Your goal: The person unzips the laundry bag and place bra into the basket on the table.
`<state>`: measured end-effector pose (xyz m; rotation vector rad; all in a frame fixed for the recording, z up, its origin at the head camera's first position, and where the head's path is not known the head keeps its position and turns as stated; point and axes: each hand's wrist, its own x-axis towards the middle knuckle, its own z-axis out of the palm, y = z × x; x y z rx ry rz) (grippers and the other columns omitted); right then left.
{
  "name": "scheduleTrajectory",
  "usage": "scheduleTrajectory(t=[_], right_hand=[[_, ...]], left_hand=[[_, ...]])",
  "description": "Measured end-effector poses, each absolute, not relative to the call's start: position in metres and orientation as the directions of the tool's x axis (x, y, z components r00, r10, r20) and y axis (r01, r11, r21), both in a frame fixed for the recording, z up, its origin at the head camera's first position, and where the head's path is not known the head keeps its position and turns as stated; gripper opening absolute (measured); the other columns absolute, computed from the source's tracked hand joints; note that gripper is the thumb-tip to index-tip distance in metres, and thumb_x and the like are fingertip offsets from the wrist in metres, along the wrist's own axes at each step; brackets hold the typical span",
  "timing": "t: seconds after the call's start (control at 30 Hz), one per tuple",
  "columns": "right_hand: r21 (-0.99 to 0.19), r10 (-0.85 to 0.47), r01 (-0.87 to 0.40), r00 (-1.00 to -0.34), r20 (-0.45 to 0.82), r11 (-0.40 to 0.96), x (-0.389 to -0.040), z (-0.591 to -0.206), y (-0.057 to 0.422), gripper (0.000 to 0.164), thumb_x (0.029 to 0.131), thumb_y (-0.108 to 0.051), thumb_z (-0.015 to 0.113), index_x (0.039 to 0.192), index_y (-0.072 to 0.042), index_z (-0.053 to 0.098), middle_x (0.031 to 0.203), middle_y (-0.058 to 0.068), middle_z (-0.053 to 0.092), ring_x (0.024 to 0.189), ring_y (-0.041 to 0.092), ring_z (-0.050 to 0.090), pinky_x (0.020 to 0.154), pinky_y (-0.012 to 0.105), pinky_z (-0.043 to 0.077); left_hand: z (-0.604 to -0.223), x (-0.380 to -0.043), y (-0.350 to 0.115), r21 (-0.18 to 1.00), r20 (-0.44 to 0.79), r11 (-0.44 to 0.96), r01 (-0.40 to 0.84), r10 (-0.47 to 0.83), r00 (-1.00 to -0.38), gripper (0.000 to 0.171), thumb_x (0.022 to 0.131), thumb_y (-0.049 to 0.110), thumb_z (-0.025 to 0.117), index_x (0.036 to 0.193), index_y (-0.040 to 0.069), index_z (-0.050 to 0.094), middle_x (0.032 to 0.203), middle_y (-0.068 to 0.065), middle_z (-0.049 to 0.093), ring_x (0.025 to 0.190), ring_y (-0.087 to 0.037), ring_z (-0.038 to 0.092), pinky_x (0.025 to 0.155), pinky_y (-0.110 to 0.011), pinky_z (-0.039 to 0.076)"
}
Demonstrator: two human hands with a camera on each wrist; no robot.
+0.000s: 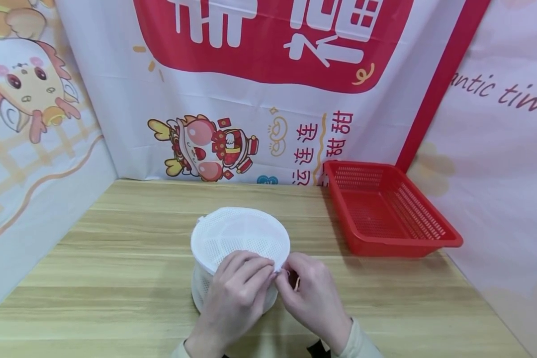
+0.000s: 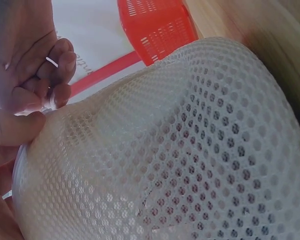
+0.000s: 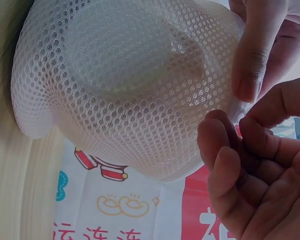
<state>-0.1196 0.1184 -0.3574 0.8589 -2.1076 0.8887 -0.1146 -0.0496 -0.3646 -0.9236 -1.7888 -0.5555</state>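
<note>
A round white mesh laundry bag (image 1: 232,231) stands on the table in front of me, its flat lid facing up. My left hand (image 1: 239,293) grips its near right rim, fingers over the lid and thumb below the edge. At the same spot, my right hand (image 1: 311,288) pinches something small at the rim with thumb and forefinger; its kind is hidden by the fingers. In the left wrist view the mesh side (image 2: 205,150) bulges close to the camera. Through the mesh (image 3: 115,115) in the right wrist view, a round pale patch shows.
A red plastic basket (image 1: 353,231) with slotted sides stands at the back right of the wooden table (image 1: 116,278). Printed cloth (image 1: 232,94) hangs behind the table and along both sides. A small black item (image 1: 317,349) shows below my right wrist.
</note>
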Motion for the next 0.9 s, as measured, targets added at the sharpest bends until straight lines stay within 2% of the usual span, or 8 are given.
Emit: scheduleTrajectory(t=[0.23,0.53,0.9], right_hand=[[-0.314,-0.278,-0.751,-0.546,0.791,0.582,-0.1208,-0.3591,0.1188,0.028,0.072,0.002,0.063,0.066,-0.022,0.051,0.064,-0.016,0.044,0.053,-0.001,0.042,0.046,0.010,0.033],[-0.315,-0.254,-0.732,-0.552,0.794,0.604,-0.1222,-0.3595,0.1199,0.028,0.071,0.003,0.064,0.066,-0.022,0.053,0.064,-0.017,0.045,0.054,0.000,0.044,0.046,0.010,0.034],[-0.324,-0.251,-0.738,-0.550,0.796,0.592,-0.1226,-0.3597,0.1207,0.028,0.071,0.002,0.065,0.066,-0.023,0.053,0.064,-0.017,0.045,0.054,0.000,0.044,0.046,0.010,0.034]], left_hand=[[-0.3644,-0.1147,-0.0501,-0.050,0.919,0.597,0.801,0.341,-0.197,0.015,0.091,0.009,0.061,0.091,0.001,0.074,0.093,-0.006,0.070,0.086,-0.024,0.063,0.083,-0.041,0.050],[-0.3636,-0.1142,-0.0498,-0.058,0.926,0.597,0.800,0.333,-0.181,0.024,0.098,0.011,0.054,0.090,0.001,0.074,0.091,-0.006,0.070,0.084,-0.025,0.063,0.081,-0.041,0.050],[-0.3642,-0.1151,-0.0501,-0.049,0.927,0.586,0.809,0.329,-0.182,0.020,0.094,0.009,0.057,0.089,0.000,0.074,0.093,-0.007,0.070,0.086,-0.025,0.063,0.084,-0.042,0.050]])
